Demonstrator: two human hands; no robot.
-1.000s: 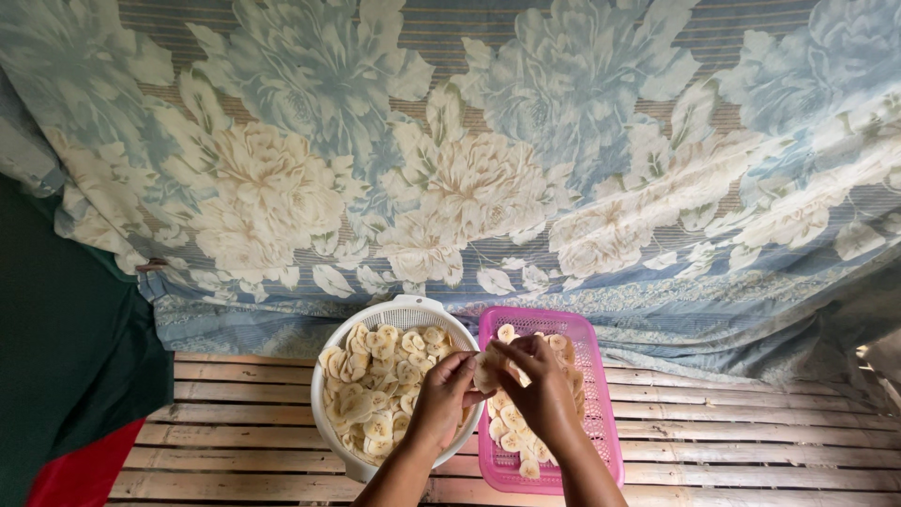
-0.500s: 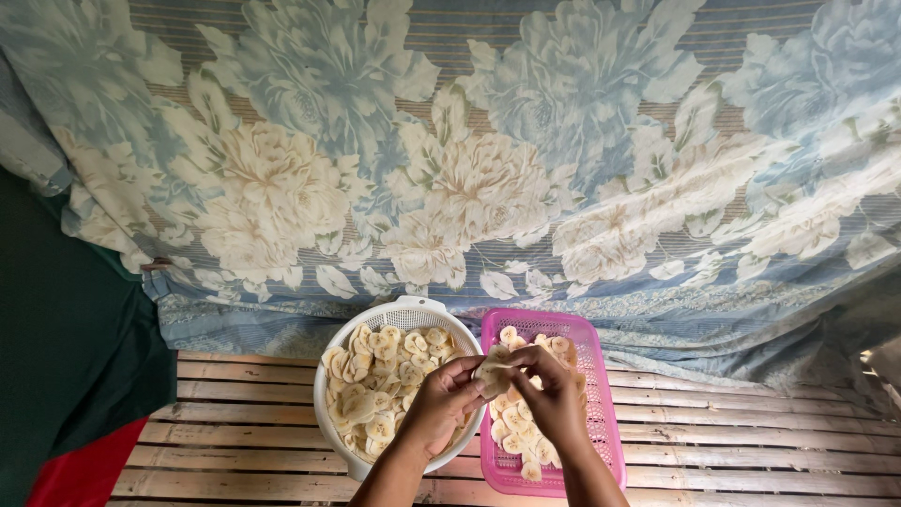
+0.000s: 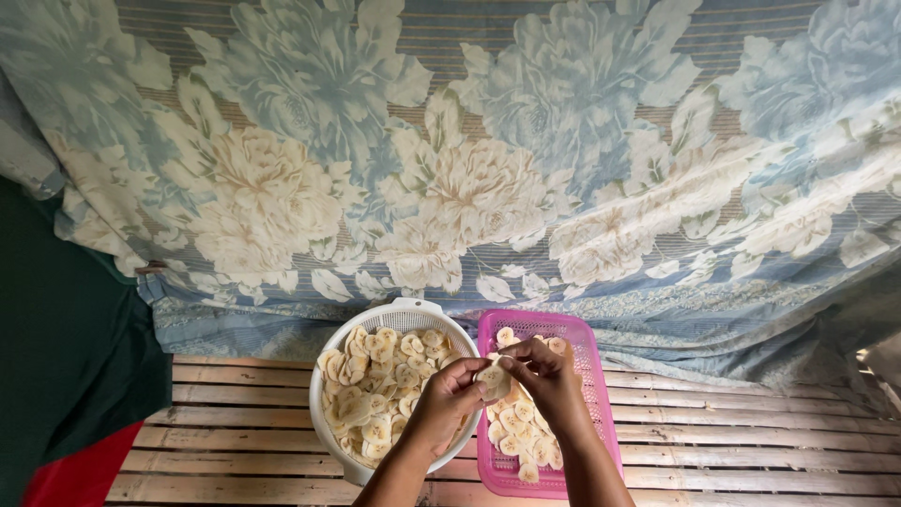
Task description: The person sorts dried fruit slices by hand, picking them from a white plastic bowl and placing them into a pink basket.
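Left hand [image 3: 441, 404] and right hand [image 3: 549, 380] pinch seemingly one banana slice [image 3: 492, 378]; two baskets below.

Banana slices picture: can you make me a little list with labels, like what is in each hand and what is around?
left hand: pinches a banana slice
right hand: pinches the same slice from the other side
white colander: round, full of slices, under the left hand
pink basket: rectangular, slices spread inside, right of the colander, touching it
platform: wooden slats, bears both containers
cloth: blue and cream flowers, hangs behind
green cloth: at left, red patch below it
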